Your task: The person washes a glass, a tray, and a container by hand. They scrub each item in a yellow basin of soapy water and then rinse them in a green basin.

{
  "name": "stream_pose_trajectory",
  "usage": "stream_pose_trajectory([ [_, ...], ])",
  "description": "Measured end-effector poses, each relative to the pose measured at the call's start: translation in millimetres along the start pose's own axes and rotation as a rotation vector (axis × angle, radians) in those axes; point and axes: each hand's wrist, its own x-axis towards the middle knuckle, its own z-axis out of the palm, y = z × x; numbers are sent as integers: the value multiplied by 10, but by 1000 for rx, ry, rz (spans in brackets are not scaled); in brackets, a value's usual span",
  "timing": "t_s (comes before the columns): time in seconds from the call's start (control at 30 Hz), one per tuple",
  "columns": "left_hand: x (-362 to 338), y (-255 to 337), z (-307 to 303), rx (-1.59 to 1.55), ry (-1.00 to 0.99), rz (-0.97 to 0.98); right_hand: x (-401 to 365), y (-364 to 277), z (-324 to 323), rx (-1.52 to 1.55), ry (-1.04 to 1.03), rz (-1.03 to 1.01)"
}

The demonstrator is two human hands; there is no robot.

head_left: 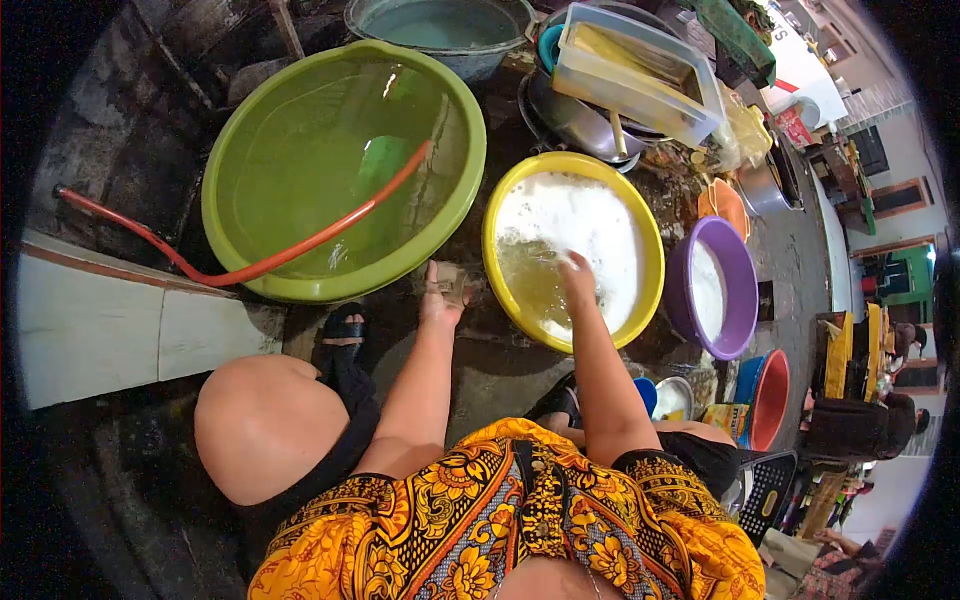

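My left hand (440, 308) is wrapped round a clear drinking glass (453, 281), between the green tub and the yellow basin. The large green tub (462, 232) holds water, and a green shape shows in it. Over the yellow basin (655, 255), full of white suds and cloudy water, my right hand (579, 282) has its fingers drawn together. Foam covers those fingertips, so what they hold cannot be made out. An orange hose (290, 250) lies across the green tub's rim with its end over the water.
A purple basin (745, 300) with suds stands right of the yellow one, an orange container (725, 208) behind it. Nearer me is a red basin (770, 400). A clear plastic box (640, 95) rests on metal pots (575, 115) at the back. People sit at far right.
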Motion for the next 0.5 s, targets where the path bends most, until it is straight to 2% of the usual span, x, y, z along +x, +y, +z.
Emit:
stream_pose_trajectory([
  [0.03, -8, 18, -17, 57, 22, 1, 22, 76, 24, -3, -3, -5],
  [0.2, 73, -50, -80, 115, 3, 94, -26, 301, 22, 636, -603, 255],
  [0.23, 116, -75, -115, 290, 51, 202, -65, 245, 14, 763, -724, 309],
  [0.27, 149, -95, -163, 465, 101, 311, -95, 185, 48, 762, -725, 308],
  [0.33, 4, -74, -74, 490, 83, 310, -492, -443, 147, 627, -1004, 247],
  [0.37, -9, -82, -72, 691, 111, 391, -506, -498, 135, 633, -1001, 244],
  [0.4, -23, -86, -52, 891, 136, 473, -510, -541, 119, 508, -859, 128],
  [0.43, -32, -90, -28, 892, 129, 472, -504, -569, 100, 381, -713, 16],
  [0.5, -61, -88, 27, 983, 114, 577, -104, -171, 7, 36, -290, -30],
])
